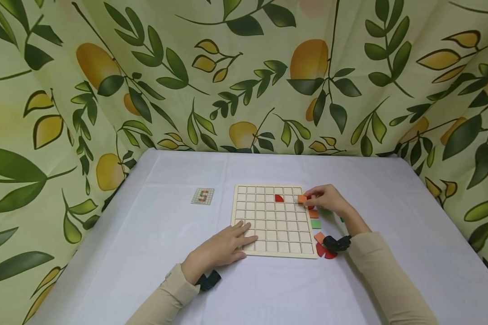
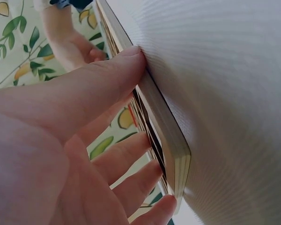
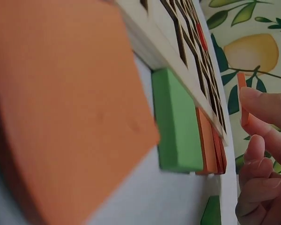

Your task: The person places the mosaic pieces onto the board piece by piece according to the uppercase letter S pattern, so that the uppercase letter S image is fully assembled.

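A square wooden grid board (image 1: 271,257) lies on the white-covered table. One red quarter-round tile (image 1: 279,198) sits in a cell of an upper row. My right hand (image 1: 327,198) pinches an orange square tile (image 1: 302,199) between thumb and finger, over the board's upper right edge; the right wrist view shows this tile (image 3: 242,98) edge-on and raised. My left hand (image 1: 223,246) rests on the board's lower left corner with fingers spread. In the left wrist view its thumb (image 2: 126,63) touches the board's side edge, with the other fingertips over the rim.
Along the board's right side lie loose tiles: a green one (image 1: 316,224), an orange one (image 1: 313,214) and several red ones (image 1: 321,249) near the right wrist. A small pattern card (image 1: 203,196) with an S-like figure lies left of the board. A leaf-patterned curtain (image 1: 244,81) hangs behind.
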A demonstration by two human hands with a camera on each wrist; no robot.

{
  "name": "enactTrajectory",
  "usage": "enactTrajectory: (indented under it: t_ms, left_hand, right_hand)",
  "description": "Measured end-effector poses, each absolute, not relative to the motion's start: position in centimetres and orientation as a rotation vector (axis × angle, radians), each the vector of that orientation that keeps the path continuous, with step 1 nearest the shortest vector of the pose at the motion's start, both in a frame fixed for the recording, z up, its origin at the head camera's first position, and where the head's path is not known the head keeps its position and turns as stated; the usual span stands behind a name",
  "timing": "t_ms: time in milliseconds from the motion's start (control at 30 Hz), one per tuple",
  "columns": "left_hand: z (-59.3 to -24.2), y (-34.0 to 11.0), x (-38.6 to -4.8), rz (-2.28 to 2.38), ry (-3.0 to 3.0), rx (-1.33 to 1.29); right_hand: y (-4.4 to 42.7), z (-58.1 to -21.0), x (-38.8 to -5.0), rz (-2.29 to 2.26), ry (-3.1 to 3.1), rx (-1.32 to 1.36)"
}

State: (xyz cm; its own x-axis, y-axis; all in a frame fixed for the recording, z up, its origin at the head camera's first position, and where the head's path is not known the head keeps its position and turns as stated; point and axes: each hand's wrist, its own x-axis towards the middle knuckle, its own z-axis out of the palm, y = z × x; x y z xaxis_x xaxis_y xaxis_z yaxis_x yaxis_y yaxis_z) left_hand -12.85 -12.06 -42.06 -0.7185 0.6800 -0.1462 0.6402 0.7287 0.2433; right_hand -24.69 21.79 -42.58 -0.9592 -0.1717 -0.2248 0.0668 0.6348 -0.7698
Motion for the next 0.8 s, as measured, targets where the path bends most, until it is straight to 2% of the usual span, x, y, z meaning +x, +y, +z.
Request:
enactTrajectory:
  t_ms: [800]
  left_hand:
    - [-41.8, -12.1, -12.8, 0.280, 2.694, 1.040]
  right_hand:
    - [18.6, -42.5, -25.1, -1.286, 2.570, -0.163]
